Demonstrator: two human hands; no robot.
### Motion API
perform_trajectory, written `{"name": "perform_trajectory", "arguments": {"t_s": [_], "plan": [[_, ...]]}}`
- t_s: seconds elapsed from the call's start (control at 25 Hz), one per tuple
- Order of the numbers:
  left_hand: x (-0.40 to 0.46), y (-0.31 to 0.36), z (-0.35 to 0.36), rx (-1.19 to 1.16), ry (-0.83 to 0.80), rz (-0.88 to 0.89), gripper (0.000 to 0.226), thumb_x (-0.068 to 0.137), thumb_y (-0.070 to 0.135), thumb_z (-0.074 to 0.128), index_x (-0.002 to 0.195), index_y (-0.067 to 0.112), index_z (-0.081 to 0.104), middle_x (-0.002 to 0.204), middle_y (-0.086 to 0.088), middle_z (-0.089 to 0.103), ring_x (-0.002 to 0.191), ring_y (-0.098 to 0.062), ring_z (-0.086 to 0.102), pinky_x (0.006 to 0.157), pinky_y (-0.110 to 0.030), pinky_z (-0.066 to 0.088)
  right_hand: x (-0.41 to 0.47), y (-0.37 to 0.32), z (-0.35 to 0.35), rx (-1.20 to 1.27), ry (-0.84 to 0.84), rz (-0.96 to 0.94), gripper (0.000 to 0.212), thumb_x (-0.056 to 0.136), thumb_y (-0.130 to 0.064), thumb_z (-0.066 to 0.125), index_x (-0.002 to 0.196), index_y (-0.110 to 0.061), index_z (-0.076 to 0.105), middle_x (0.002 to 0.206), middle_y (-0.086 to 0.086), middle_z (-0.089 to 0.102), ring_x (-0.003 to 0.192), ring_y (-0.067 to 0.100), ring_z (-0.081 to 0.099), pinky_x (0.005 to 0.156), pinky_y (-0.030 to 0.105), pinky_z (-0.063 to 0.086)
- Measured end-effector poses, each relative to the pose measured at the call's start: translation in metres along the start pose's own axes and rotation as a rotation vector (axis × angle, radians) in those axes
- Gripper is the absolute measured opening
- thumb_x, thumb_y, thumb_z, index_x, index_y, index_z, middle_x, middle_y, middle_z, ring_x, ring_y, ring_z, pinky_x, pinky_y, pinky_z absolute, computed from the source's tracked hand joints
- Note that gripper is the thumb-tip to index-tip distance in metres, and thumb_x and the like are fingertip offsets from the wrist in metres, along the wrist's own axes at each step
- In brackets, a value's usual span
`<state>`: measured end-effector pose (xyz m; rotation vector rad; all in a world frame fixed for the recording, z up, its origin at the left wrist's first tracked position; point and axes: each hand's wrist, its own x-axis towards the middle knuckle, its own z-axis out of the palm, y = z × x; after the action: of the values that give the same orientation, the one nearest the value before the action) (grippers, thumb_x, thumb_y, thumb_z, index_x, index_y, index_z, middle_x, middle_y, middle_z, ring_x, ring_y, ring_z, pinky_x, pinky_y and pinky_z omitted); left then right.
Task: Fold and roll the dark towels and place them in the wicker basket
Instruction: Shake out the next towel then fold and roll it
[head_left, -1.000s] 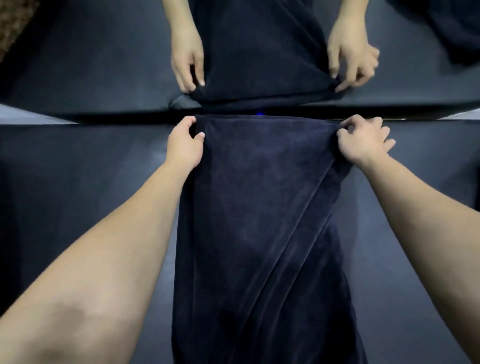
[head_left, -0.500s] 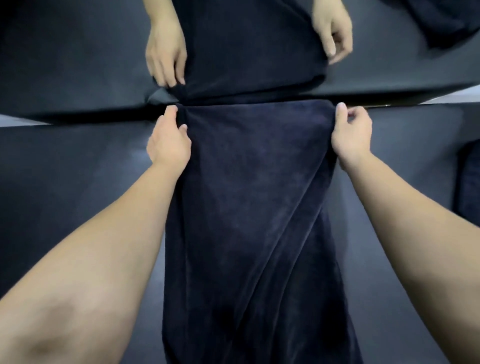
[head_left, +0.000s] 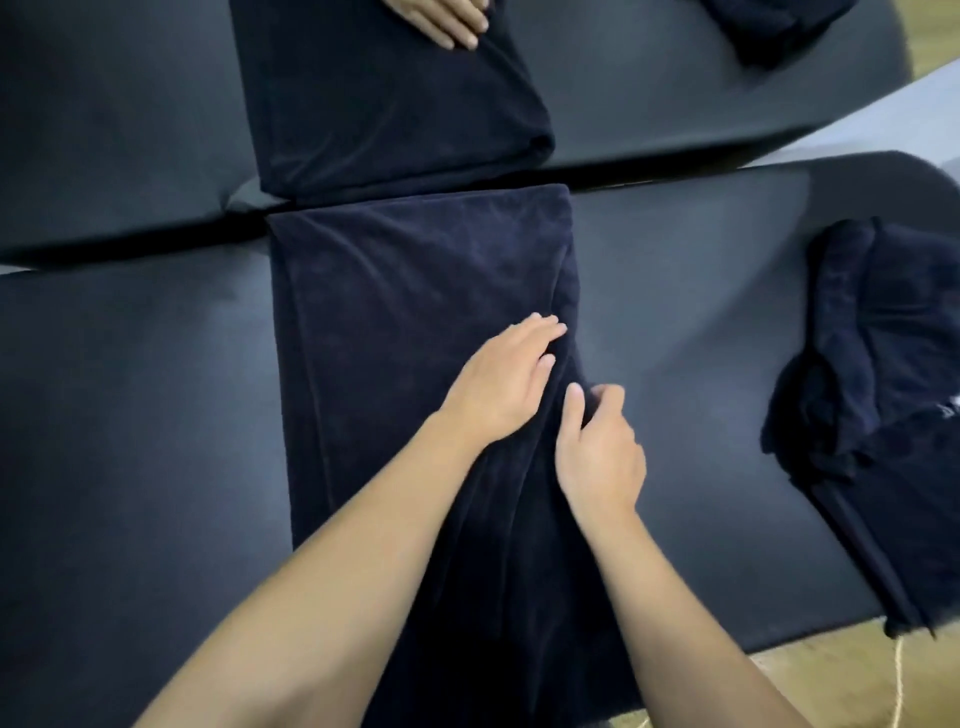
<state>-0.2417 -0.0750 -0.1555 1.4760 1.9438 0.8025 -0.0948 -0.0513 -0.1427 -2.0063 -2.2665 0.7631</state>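
A dark navy towel lies in a long strip down the middle of the black table, its far end at the mirror's base. My left hand rests flat on the towel's right half, fingers straight and pointing right. Just below it, my right hand pinches a raised fold along the towel's right edge between thumb and fingers. The towel's near end hangs out of view under my arms. No wicker basket is in view.
A crumpled heap of more dark towels sits at the table's right end. A mirror along the far edge reflects the towel and a hand. The table's near right edge meets a wooden floor.
Both hands have let go of the towel's far corners and moved back to its right side. The left now lies flat; the right pinches a fold. The view shifted left.
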Motion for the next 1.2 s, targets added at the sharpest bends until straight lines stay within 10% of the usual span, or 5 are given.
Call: {"name": "perform_trajectory", "arguments": {"t_s": [0.32,0.48,0.6,0.84,1.2], "plan": [[0.011,-0.012,-0.001,0.072,-0.079,-0.08,0.056,0.107,0.038,0.039,0.16,0.023,0.027,0.167,0.006,0.023,0.152,-0.014,0.025,0.124,-0.038,0.024,-0.011,0.09,-0.028,0.231,0.127,0.335,0.05,0.105,-0.05,0.036,0.082,-0.014,0.062,0.088,0.01,0.068,0.092,0.04,0.06,0.08,0.048,0.051],[0.0,0.004,0.012,0.267,0.018,-0.028,0.049,0.106,0.025,0.044,0.153,0.012,0.041,0.164,-0.007,0.032,0.152,-0.026,0.026,0.123,-0.043,0.024,-0.078,0.12,-0.012,0.06,0.115,0.096,0.041,0.095,-0.06,0.054,0.097,-0.02,0.056,0.088,-0.003,0.062,0.084,0.029,0.059,0.075,0.043,0.049],[-0.031,0.008,0.02,0.165,0.053,-0.025,0.047,0.107,0.026,0.043,0.152,0.012,0.042,0.162,-0.005,0.035,0.152,-0.021,0.026,0.126,-0.039,0.017,-0.117,0.132,0.002,-0.041,0.154,-0.033,0.038,0.102,-0.051,0.044,0.087,-0.017,0.049,0.081,0.005,0.057,0.069,0.036,0.057,0.061,0.043,0.048],[-0.037,-0.006,-0.004,-0.192,-0.172,-0.241,0.061,0.105,0.047,0.041,0.159,0.041,0.013,0.168,0.016,0.013,0.156,-0.014,0.004,0.127,-0.039,0.008,-0.131,0.156,-0.01,0.261,0.266,0.312,0.05,0.106,-0.044,0.039,0.064,-0.02,0.03,0.057,-0.001,0.041,0.062,0.033,0.044,0.059,0.039,0.036],[-0.088,0.042,0.044,0.408,-0.081,0.194,0.049,0.099,0.029,0.042,0.143,0.01,0.055,0.154,-0.007,0.048,0.148,-0.031,0.034,0.121,-0.054,0.025,-0.205,0.199,0.021,0.452,0.242,0.355,0.024,0.098,-0.05,0.05,0.105,-0.027,0.045,0.104,-0.001,0.055,0.091,0.021,0.054,0.08,0.037,0.041]]}}
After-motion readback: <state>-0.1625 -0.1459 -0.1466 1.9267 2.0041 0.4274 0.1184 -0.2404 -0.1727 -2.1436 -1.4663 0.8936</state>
